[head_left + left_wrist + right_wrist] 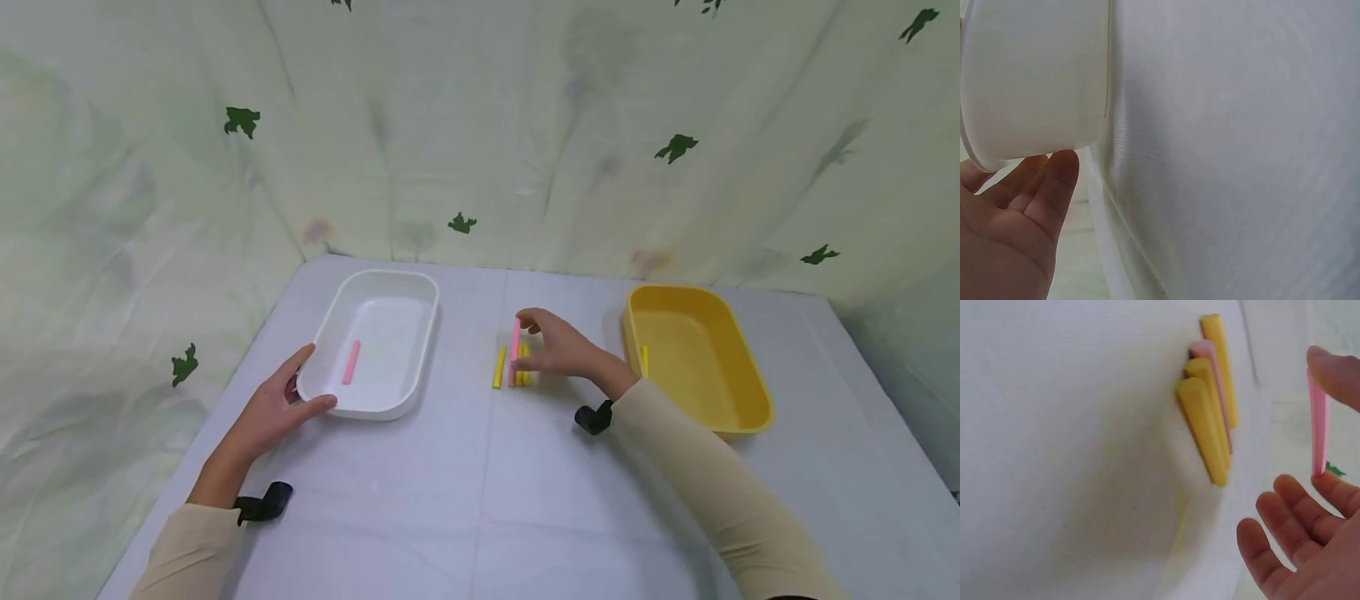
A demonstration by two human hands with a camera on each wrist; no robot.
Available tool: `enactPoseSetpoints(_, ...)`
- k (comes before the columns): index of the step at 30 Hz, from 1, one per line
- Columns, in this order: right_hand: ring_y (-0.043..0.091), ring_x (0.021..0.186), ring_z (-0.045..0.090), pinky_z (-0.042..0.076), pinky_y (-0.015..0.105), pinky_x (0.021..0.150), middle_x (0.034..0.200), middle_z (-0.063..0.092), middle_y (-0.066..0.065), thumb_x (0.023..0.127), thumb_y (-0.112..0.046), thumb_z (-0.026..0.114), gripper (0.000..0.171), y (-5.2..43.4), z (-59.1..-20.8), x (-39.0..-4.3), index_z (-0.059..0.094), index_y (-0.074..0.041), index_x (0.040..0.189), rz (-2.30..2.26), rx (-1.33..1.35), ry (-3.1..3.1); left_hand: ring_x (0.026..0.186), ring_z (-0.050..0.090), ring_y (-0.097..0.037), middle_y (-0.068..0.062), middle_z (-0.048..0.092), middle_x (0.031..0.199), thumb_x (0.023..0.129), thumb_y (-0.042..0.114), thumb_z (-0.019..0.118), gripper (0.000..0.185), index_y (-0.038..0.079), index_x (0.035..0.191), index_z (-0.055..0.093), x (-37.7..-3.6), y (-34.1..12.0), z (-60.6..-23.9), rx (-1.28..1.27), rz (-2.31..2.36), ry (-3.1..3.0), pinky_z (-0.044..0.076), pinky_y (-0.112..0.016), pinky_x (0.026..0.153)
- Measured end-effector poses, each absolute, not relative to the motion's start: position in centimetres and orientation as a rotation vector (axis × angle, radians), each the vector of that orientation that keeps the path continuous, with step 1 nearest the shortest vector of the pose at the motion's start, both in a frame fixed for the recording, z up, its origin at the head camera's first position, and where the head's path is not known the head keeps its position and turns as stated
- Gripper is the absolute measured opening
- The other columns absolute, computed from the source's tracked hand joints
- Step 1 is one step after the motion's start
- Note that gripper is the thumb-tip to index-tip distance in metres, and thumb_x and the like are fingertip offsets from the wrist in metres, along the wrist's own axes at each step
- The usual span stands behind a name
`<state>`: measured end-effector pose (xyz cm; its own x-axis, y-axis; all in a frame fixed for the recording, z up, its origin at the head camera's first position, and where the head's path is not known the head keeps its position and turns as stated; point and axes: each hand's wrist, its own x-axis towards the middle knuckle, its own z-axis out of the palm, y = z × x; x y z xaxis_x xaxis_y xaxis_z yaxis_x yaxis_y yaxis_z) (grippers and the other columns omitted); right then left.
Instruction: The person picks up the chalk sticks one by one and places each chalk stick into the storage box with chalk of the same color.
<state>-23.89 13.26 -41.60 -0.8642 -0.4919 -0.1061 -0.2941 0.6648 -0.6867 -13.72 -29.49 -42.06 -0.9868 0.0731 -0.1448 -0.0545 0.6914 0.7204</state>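
My right hand (555, 343) pinches a pink chalk stick (1318, 425) by its two ends, between thumb and index finger; its other fingers are loosely bent. Below it, another pink chalk stick (1213, 369) lies among several yellow chalk sticks (1200, 428) in a row on the cloth. At the left, my left hand (266, 412) holds the near left corner of a white tray (429, 333), thumb on the near side and fingers along the left side. In the left wrist view, fingertips touch the tray's outer wall (1035, 81). One pink chalk stick (351, 362) lies inside that tray.
To the right stands a yellow tray (738, 358) with a yellow chalk stick (644, 360) at its left inner wall; the right forearm passes by its near left corner. White cloth (420, 500) covers the table. A patterned curtain (480, 133) hangs behind.
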Motion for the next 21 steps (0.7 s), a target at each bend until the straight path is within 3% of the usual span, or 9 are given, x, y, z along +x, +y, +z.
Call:
enactPoseSetpoints(14, 0.027, 0.129, 0.052, 0.049, 0.048, 0.102, 0.144, 0.049, 0.009, 0.084, -0.027, 0.079, 0.073, 14.3, -37.9, -23.2, 0.039, -0.016, 0.143, -1.269, -0.763, 2.434, 0.147, 0.028, -0.048, -0.023, 0.013, 0.166, 0.089, 0.038, 0.073, 0.100, 0.015, 0.161, 0.008, -13.7, -29.9, -42.1, 0.032, 1.187, 2.733, 0.033, -0.062, 0.113)
enactPoseSetpoints(21, 0.028, 0.128, 0.053, 0.051, 0.046, 0.100, 0.142, 0.050, 0.008, 0.084, -0.020, 0.078, 0.076, 14.0, -36.2, -22.5, 0.036, -0.013, 0.146, -1.270, -0.856, 2.449, 0.147, 0.028, -0.049, -0.022, 0.013, 0.166, 0.089, 0.038, 0.073, 0.099, 0.016, 0.161, 0.008, -13.8, -29.9, -42.2, 0.028, 1.193, 2.721, 0.033, -0.062, 0.113)
